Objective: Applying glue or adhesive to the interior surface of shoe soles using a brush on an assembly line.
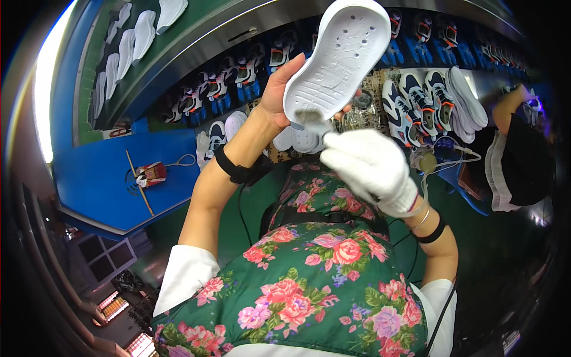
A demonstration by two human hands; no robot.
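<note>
My bare left hand (pixel 277 89) grips a white shoe sole (pixel 340 62) by its edge, thumb on the near side and fingertips showing past the far side. The sole is raised and tilted, its inner face with small holes and ridges turned toward me. In a white knit glove, my right hand (pixel 370 166) is closed on a small brush (pixel 314 121), smeared by motion. The brush's dark tip is at the lower end of the sole. Most of the brush's handle is hidden by the glove.
White soles (pixel 304 140) lie behind my hands, and finished sneakers (pixel 421 107) with more soles stand to the right. Shoe uppers on blue lasts (pixel 245 74) line the conveyor. A blue table (pixel 95 172) at left bears a stick and small box. Another person's arm (pixel 509 110) is at far right.
</note>
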